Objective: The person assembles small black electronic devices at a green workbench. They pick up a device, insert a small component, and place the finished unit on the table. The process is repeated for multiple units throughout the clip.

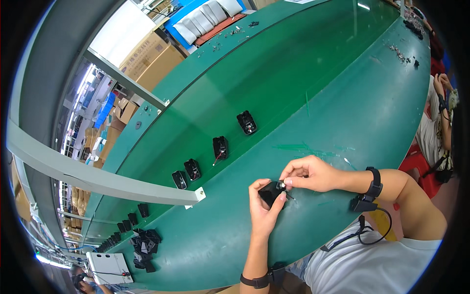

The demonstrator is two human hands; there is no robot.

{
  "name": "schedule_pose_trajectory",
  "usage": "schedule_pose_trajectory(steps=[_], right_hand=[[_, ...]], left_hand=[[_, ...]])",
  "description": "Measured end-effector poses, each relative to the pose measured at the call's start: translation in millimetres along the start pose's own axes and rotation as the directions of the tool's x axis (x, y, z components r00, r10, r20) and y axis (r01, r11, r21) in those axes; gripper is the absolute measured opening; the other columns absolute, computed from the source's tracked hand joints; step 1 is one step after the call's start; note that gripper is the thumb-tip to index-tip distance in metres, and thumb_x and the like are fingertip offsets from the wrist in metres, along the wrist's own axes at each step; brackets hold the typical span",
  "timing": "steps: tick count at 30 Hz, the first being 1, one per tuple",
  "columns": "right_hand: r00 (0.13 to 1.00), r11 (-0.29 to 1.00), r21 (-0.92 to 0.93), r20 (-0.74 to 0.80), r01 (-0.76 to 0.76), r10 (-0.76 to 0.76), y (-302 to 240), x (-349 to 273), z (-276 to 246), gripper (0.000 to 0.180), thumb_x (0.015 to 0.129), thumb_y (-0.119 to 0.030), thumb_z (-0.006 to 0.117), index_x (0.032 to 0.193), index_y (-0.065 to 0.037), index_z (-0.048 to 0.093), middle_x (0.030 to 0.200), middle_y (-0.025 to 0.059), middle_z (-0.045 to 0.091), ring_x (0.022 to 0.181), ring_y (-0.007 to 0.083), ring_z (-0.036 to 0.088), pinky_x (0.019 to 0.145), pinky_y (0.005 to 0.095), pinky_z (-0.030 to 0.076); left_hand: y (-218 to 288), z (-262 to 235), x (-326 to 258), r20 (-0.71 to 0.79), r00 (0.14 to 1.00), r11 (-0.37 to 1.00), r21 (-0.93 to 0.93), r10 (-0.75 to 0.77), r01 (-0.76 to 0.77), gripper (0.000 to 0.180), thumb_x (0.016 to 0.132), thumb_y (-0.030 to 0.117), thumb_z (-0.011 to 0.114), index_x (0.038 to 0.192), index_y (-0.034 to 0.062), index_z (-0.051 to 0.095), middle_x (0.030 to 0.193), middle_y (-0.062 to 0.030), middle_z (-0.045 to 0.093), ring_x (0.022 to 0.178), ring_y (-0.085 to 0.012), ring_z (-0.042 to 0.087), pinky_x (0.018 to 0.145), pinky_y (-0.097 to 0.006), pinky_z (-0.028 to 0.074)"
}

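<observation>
My left hand [263,208] is wrapped round a small black plastic housing [269,193], held just above the green bench. At the housing's right end my right hand [313,174] pinches a small pale metallic part [282,184] between thumb and fingertips. What that part is stays too small to make out. A short dark wire or pin sticks out by my left thumb. Beyond my hands, thin green strips [301,148] lie scattered on the bench. Similar open black housings, among them one with a red wire [221,147], stand on the green conveyor belt.
A heap of black plastic parts [145,247] lies at the left, near a white box [108,268]. A grey metal frame [103,169] crosses over the belt. Small metal parts [400,55] lie at the far right. Another person [435,122] sits on the right by a red stool [422,171].
</observation>
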State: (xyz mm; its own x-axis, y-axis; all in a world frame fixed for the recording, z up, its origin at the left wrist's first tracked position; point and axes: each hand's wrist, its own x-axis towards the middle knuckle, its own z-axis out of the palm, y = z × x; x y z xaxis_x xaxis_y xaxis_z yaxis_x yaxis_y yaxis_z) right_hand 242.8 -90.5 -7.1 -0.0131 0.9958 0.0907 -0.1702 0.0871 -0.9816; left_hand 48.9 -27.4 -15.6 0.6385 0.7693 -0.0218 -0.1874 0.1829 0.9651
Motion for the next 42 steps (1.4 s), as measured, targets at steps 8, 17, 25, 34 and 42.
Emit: schedule_pose_trajectory(steps=[8, 17, 25, 34, 42], right_hand=[[0.999, 1.0, -0.018, 0.021, 0.025, -0.025, -5, -4, 6, 0.018, 0.094, -0.005, 0.062, 0.112, 0.0, 0.064, 0.09, 0.0068, 0.07, 0.076, 0.0094, 0.066, 0.071, 0.0261, 0.055], [0.996, 0.958, -0.272, 0.029, 0.086, -0.081, -20, -7, 3, 0.019, 0.089, -0.003, 0.065, 0.108, 0.0, 0.069, 0.087, 0.0101, 0.074, 0.075, 0.0117, 0.072, 0.068, 0.0253, 0.058], [0.988, 0.931, -0.338, -0.024, 0.136, -0.153, -19, -5, -1, 0.017, 0.089, -0.005, 0.067, 0.105, -0.001, 0.068, 0.095, 0.0087, 0.071, 0.074, 0.0125, 0.07, 0.06, 0.0262, 0.057], [0.992, 0.906, -0.408, -0.014, 0.11, -0.126, -18, -7, 0, 0.021, 0.084, -0.007, 0.072, 0.103, 0.0, 0.065, 0.097, 0.0094, 0.069, 0.075, 0.0137, 0.07, 0.055, 0.0252, 0.057], [0.998, 0.992, -0.11, -0.032, -0.059, 0.056, -9, -8, -3, 0.018, 0.087, -0.005, 0.071, 0.103, 0.0, 0.067, 0.09, 0.0064, 0.072, 0.08, 0.0065, 0.067, 0.062, 0.0201, 0.053]], left_hand=[[-3, 1, 0, 0.078, 0.992, 0.989, 0.104, 0.096, -0.104, 0.04, 0.087, 0.002, 0.07, 0.121, 0.002, 0.048, 0.117, -0.0103, 0.054, 0.101, -0.0161, 0.058, 0.084, -0.03, 0.054], [7, 3, -2, 0.026, 0.999, 1.0, 0.001, 0.022, -0.022, 0.036, 0.089, 0.001, 0.068, 0.12, 0.0021, 0.049, 0.116, -0.0083, 0.054, 0.109, -0.0155, 0.055, 0.096, -0.031, 0.045], [7, 3, 4, 0.049, 0.995, 0.996, 0.001, 0.085, -0.085, 0.058, 0.08, -0.004, 0.061, 0.136, 0.0003, 0.044, 0.135, -0.0152, 0.049, 0.128, -0.0242, 0.046, 0.113, -0.039, 0.032], [1, 2, 5, 0.089, 0.992, 0.993, 0.076, 0.084, -0.091, 0.054, 0.087, -0.013, 0.054, 0.138, -0.002, 0.042, 0.135, -0.0166, 0.053, 0.124, -0.0211, 0.052, 0.106, -0.035, 0.043], [15, 6, -1, 0.173, 0.984, 0.998, -0.04, 0.047, -0.041, 0.056, 0.087, 0.001, 0.066, 0.138, -0.0011, 0.043, 0.13, -0.0147, 0.054, 0.113, -0.0185, 0.057, 0.1, -0.033, 0.046]])
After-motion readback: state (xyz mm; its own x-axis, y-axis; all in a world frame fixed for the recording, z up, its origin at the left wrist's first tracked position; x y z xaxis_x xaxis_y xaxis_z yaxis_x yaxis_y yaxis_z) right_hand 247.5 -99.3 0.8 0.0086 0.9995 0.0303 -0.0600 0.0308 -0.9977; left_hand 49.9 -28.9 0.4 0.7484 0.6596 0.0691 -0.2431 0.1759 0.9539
